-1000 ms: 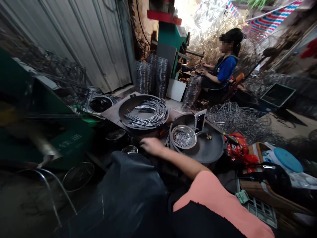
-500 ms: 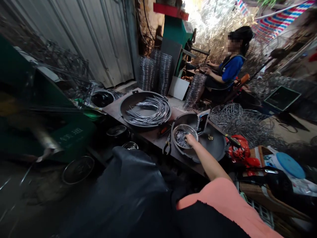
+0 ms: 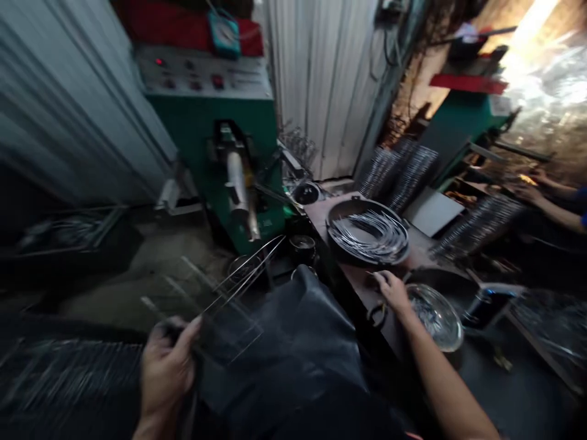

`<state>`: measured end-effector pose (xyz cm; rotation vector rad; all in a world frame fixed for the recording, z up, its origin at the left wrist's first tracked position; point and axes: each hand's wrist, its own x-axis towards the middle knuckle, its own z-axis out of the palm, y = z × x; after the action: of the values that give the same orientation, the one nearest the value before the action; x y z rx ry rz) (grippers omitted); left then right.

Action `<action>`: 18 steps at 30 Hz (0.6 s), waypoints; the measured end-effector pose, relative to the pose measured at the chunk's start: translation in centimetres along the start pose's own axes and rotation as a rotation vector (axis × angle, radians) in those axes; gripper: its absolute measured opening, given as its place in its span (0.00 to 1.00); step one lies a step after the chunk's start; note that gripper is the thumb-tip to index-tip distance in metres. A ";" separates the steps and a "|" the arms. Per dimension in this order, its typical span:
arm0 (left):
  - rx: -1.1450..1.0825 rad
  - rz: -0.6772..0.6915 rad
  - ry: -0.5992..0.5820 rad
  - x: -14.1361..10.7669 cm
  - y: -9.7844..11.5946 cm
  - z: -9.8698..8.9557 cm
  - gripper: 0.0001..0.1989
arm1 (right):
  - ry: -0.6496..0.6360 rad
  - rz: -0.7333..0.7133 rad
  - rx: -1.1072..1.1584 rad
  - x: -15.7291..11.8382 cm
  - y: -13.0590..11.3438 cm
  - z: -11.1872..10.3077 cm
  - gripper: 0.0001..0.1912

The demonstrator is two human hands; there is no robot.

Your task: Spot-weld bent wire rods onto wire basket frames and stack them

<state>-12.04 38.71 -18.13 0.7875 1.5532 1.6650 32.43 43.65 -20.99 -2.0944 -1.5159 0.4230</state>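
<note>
My left hand [image 3: 169, 360], at the lower left, is closed around a thin wire frame [image 3: 232, 293] that reaches up and to the right over my dark apron [image 3: 293, 342]. At the right, my right hand [image 3: 392, 290] pinches a small thin piece [image 3: 371, 274], blurred at the fingertips. It is just left of a metal bowl [image 3: 435, 318] of small metal pieces, near pliers [image 3: 378, 315] on the table. Behind it a round pan [image 3: 367, 260] holds a bundle of bent wires [image 3: 373, 238].
A green machine [image 3: 183, 134] with a projecting metal arm stands ahead. Stacks of wire rings [image 3: 415, 177] stand behind the table. A phone [image 3: 488, 305] leans beside the bowl. Another person's arm [image 3: 559, 205] is at the far right.
The view has swung left, bringing my left hand with the wire frame and the machine's front into sight. My right hand has come out of the bowl with a small piece.
</note>
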 end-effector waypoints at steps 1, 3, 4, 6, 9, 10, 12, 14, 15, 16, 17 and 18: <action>-0.048 -0.008 0.007 -0.1 -0.1 0.8 0.18 | -0.015 -0.102 0.214 0.4 -3.4 1.6 0.16; -0.142 -0.013 -0.008 -0.4 -0.9 2.8 0.18 | -0.110 -0.225 0.516 0.7 -10.0 4.9 0.17; -0.169 -0.014 -0.013 -0.7 -1.4 3.7 0.17 | -0.154 -0.250 0.621 0.8 -12.9 6.4 0.17; -0.177 -0.028 -0.015 -1.5 -2.5 4.9 0.18 | -0.224 -0.256 0.783 0.9 -17.4 8.9 0.17; -0.177 -0.068 0.004 -2.6 -4.1 5.0 0.18 | -0.284 -0.224 0.937 1.0 -20.8 11.4 0.17; -0.187 -0.078 0.014 -2.8 -4.5 4.8 0.18 | -0.305 -0.212 0.967 1.0 -21.2 11.9 0.17; -0.214 -0.093 0.032 -2.9 -5.1 4.2 0.18 | -0.353 -0.203 0.997 0.8 -21.7 12.6 0.17; -0.241 -0.115 0.033 -2.6 -5.5 3.6 0.18 | -0.387 -0.214 1.002 0.6 -21.9 13.1 0.17; -0.251 -0.128 0.027 -2.4 -5.6 3.4 0.18 | -0.401 -0.222 0.999 0.6 -22.0 13.3 0.17; -0.258 -0.143 0.017 -2.2 -5.7 3.2 0.18 | -0.416 -0.227 0.994 0.7 -22.1 13.5 0.17; -0.259 -0.157 0.003 -1.9 -5.8 3.1 0.18 | -0.430 -0.229 0.990 0.8 -22.3 13.7 0.17; -0.254 -0.170 -0.014 -1.7 -5.8 3.0 0.18 | -0.447 -0.227 0.987 1.0 -22.5 13.9 0.17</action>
<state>-8.09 39.09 -23.57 0.5190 1.3261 1.6836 7.74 53.14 -19.45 -1.0802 -1.3188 1.2959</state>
